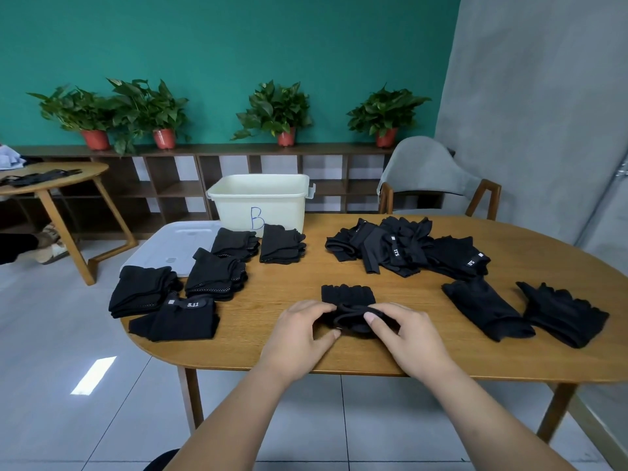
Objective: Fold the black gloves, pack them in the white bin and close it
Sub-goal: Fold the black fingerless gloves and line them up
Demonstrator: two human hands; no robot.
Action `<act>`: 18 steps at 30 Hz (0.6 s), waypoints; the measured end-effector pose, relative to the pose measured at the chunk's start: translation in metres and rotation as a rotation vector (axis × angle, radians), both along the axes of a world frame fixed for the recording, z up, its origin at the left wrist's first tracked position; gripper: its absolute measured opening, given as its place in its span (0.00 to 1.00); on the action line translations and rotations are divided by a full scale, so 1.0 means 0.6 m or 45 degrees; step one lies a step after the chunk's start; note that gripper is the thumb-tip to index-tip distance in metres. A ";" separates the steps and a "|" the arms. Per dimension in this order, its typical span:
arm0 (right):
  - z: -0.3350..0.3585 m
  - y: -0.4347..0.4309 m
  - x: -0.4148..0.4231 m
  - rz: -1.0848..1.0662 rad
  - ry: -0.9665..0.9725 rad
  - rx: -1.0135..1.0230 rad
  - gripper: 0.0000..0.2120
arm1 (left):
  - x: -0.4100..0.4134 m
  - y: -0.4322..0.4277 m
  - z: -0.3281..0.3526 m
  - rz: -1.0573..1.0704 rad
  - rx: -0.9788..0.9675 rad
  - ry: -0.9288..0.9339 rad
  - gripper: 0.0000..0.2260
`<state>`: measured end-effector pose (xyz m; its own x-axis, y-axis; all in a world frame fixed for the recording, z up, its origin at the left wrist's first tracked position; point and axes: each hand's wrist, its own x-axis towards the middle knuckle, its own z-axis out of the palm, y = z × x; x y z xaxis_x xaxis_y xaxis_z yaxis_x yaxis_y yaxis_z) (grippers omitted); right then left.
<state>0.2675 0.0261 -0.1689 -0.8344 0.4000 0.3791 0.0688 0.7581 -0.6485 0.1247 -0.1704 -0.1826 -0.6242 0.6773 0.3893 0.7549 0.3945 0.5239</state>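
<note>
We are stretching our bare left forearm and bare right forearm up from the bottom edge toward the frame's centre. Our left hand is lying palm down, its curled fingers and thumb pinching a folded black fabric glove. Our right hand, just right of centre, is pinching the same glove, thumb on top.

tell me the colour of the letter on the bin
Blue B on the white bin, head view.

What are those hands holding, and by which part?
One black glove, lying on the table: the left hand and the right hand each pinch its near cuff end, one from each side; the fingertip end lies free.
</note>
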 end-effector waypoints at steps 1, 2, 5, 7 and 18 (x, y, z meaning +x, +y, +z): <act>0.003 -0.002 0.002 -0.001 0.003 -0.005 0.11 | -0.001 -0.001 -0.001 0.018 0.032 -0.008 0.17; 0.005 -0.003 0.004 -0.003 0.007 -0.007 0.12 | -0.001 -0.002 -0.002 0.034 0.061 -0.025 0.15; 0.013 -0.008 0.006 0.013 -0.089 0.002 0.26 | -0.002 -0.002 -0.003 0.053 0.126 -0.071 0.12; 0.014 -0.011 0.002 -0.008 -0.238 0.042 0.34 | 0.000 -0.003 0.000 0.051 0.159 -0.098 0.11; 0.005 0.007 -0.002 -0.091 -0.051 -0.220 0.08 | 0.004 -0.005 0.008 0.177 0.213 -0.303 0.11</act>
<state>0.2662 0.0301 -0.1662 -0.8145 0.5152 0.2668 0.1466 0.6277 -0.7645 0.1274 -0.1736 -0.1778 -0.7932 0.5181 0.3200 0.5482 0.3788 0.7456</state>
